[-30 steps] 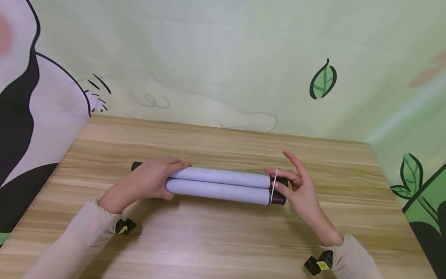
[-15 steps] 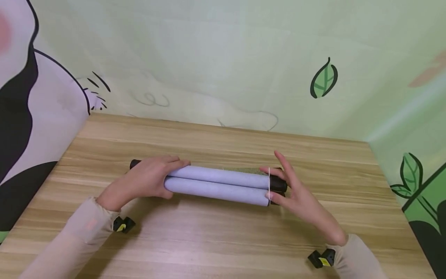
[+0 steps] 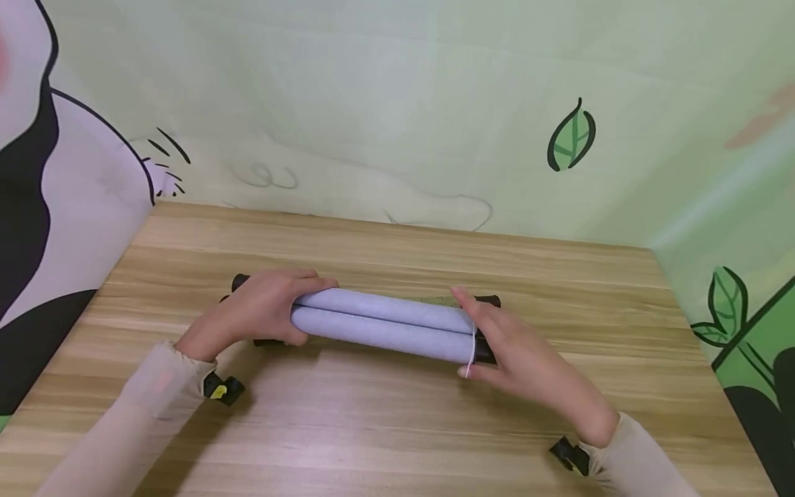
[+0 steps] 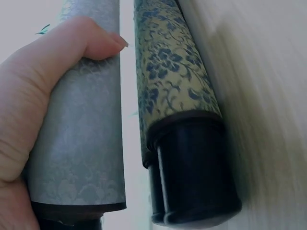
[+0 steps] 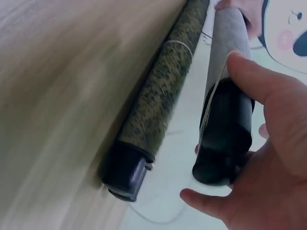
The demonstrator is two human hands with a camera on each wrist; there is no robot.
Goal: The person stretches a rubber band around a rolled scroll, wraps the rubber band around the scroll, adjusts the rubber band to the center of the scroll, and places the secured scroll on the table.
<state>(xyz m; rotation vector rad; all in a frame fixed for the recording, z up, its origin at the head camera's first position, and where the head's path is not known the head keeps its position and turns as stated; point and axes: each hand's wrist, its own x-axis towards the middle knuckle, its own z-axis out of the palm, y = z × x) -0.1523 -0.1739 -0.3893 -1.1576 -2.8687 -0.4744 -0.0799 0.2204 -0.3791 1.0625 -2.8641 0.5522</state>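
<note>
A pale blue-grey scroll [image 3: 385, 321], rolled from both ends into two side-by-side rolls, is held above the table. My left hand [image 3: 263, 307] grips its left end, thumb on the near side and fingers over the far side. At the other end, my right hand [image 3: 531, 359] spans the scroll with thumb and fingers, hooking a thin white rubber band [image 3: 474, 338] that lies at the edge of the paper. In the right wrist view the scroll's black end knobs [image 5: 228, 115] stick out near the palm. Some of the right fingers are hidden behind the scroll.
A second scroll [image 4: 172, 62], gold-green with dark blue flowers and black knobs, lies on the table just behind and below. A thin pale band [image 5: 180, 44] circles it. The wooden table [image 3: 373, 428] meets a cartoon-printed backdrop [image 3: 373, 103] at the back.
My right thumb and fingers have spread around the scroll's end and moved left with the rubber band, from over the black knobs onto the paper's edge. The left hand keeps its grip.
</note>
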